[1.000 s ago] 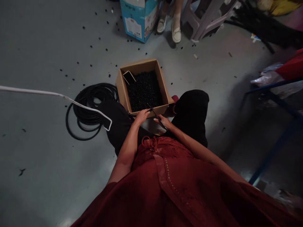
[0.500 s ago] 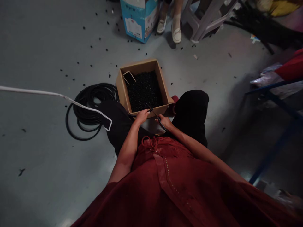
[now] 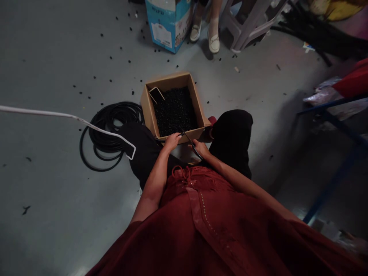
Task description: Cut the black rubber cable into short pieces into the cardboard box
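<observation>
My left hand (image 3: 172, 142) is closed at the near rim of a cardboard box (image 3: 147, 111), pinching the end of a thin black tube (image 3: 182, 133). In my right hand (image 3: 201, 148) is a pair of dark scissors (image 3: 188, 139), blades pointing up and left to the tube's end, over the box's near edge. Many small black pieces (image 3: 176, 109) fill the bottom of the box. A dark rectangle with a pale edge (image 3: 156, 95) leans in its far left corner. Left of the box lies a coil of black tubing (image 3: 99, 132), partly under my leg.
A white cable or rod (image 3: 57, 114) crosses from the left to my knee. Ahead stand a blue carton (image 3: 162, 32), another person's feet in white shoes (image 3: 213, 43) and a plastic stool (image 3: 244, 32). A blue metal frame (image 3: 335, 122) is at right. Black bits dot the floor.
The scissors' blades look slightly closer together, with the tip lower over the box. Both hands stay in nearly the same place.
</observation>
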### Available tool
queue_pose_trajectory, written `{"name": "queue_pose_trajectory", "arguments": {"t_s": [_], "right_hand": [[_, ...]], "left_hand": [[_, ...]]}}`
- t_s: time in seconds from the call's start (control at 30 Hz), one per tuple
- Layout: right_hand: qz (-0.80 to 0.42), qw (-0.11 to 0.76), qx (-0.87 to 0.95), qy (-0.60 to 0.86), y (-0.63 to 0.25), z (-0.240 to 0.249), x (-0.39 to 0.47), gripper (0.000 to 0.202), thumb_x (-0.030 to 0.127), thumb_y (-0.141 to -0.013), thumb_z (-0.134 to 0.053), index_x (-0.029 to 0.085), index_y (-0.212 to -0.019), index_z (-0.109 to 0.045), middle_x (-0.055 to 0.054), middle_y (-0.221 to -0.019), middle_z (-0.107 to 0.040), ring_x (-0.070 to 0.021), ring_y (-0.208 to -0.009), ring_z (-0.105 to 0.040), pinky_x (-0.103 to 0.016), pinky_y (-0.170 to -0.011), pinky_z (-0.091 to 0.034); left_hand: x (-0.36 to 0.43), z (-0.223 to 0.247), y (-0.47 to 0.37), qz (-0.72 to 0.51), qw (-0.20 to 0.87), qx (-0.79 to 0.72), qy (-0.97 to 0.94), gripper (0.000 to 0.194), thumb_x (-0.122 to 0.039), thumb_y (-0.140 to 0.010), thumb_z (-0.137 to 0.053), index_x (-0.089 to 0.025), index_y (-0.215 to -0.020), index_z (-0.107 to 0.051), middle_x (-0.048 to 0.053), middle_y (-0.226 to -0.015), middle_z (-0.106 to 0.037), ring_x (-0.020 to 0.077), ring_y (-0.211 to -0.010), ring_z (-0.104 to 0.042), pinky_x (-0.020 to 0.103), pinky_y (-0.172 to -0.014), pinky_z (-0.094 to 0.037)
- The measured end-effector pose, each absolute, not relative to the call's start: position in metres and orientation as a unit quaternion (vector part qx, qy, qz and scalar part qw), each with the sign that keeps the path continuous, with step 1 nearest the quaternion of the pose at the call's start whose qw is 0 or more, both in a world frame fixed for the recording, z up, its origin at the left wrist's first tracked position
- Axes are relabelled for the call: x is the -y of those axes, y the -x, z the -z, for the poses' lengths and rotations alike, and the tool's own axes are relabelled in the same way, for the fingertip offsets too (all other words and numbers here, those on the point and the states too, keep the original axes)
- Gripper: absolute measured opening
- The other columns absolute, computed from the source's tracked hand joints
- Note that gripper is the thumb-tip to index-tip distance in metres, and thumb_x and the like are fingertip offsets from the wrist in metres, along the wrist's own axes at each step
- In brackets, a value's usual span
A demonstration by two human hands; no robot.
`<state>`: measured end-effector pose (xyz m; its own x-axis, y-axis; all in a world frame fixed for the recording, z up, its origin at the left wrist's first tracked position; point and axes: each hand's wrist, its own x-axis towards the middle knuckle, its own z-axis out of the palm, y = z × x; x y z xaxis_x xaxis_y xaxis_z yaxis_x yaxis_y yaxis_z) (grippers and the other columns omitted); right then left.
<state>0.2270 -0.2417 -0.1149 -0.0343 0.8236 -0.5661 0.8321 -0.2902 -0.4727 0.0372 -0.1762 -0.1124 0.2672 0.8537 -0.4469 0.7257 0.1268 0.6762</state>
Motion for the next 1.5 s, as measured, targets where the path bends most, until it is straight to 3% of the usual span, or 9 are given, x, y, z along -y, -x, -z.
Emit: {"name": "queue_pose_trajectory", "arguments": {"t_s": [0.3, 0.6, 1.0, 1.23, 1.5], "right_hand": [[0.47, -0.093, -0.572, -0.666, -0.233, 0.12, 0.248, 0.041, 0.053, -0.093, -0.05, 0.022, -0.119, -0.056, -0.007, -0.1, -0.071, -0.023, -0.091, -0.066, -0.029, -0.078, -0.046], [0.481, -0.04, -0.587, -0.65, -0.231, 0.107, 0.25, 0.043, 0.054, -0.093, -0.054, 0.02, -0.119, -0.058, -0.008, -0.102, -0.071, -0.0245, -0.094, -0.066, -0.029, -0.079, -0.046], [0.484, -0.049, -0.593, -0.641, -0.229, 0.113, 0.249, 0.043, 0.054, -0.093, -0.055, 0.02, -0.12, -0.057, -0.008, -0.103, -0.071, -0.0234, -0.092, -0.065, -0.029, -0.079, -0.046], [0.502, -0.059, -0.594, -0.626, -0.228, 0.115, 0.247, 0.046, 0.049, -0.094, -0.056, 0.017, -0.126, -0.055, -0.012, -0.119, -0.068, -0.0237, -0.104, -0.064, -0.03, -0.088, -0.046], [0.472, -0.015, -0.595, -0.651, -0.228, 0.108, 0.245, 0.034, 0.049, -0.097, -0.051, 0.019, -0.111, -0.058, -0.009, -0.099, -0.072, -0.024, -0.09, -0.065, -0.028, -0.075, -0.043]], "left_hand": [[0.172, 0.115, -0.038, -0.071, 0.444, -0.607, -0.655, 0.039, -0.019, -0.097, -0.047, -0.012, -0.129, -0.067, 0.012, -0.135, -0.067, 0.0216, -0.127, -0.06, 0.031, -0.109, -0.043], [0.173, 0.111, -0.038, -0.075, 0.453, -0.606, -0.649, 0.038, -0.019, -0.097, -0.047, -0.012, -0.129, -0.066, 0.012, -0.133, -0.068, 0.0218, -0.122, -0.062, 0.032, -0.106, -0.045], [0.174, 0.109, -0.039, -0.068, 0.467, -0.585, -0.66, 0.041, -0.017, -0.096, -0.047, -0.013, -0.132, -0.065, 0.011, -0.137, -0.066, 0.0218, -0.127, -0.06, 0.032, -0.11, -0.043], [0.175, 0.108, -0.04, -0.066, 0.488, -0.552, -0.673, 0.042, -0.014, -0.094, -0.05, -0.013, -0.132, -0.066, 0.009, -0.142, -0.062, 0.0212, -0.133, -0.057, 0.03, -0.114, -0.04], [0.176, 0.104, -0.042, -0.076, 0.487, -0.56, -0.666, 0.043, -0.016, -0.093, -0.05, -0.015, -0.133, -0.066, 0.009, -0.137, -0.066, 0.0225, -0.128, -0.06, 0.032, -0.111, -0.043]]}}
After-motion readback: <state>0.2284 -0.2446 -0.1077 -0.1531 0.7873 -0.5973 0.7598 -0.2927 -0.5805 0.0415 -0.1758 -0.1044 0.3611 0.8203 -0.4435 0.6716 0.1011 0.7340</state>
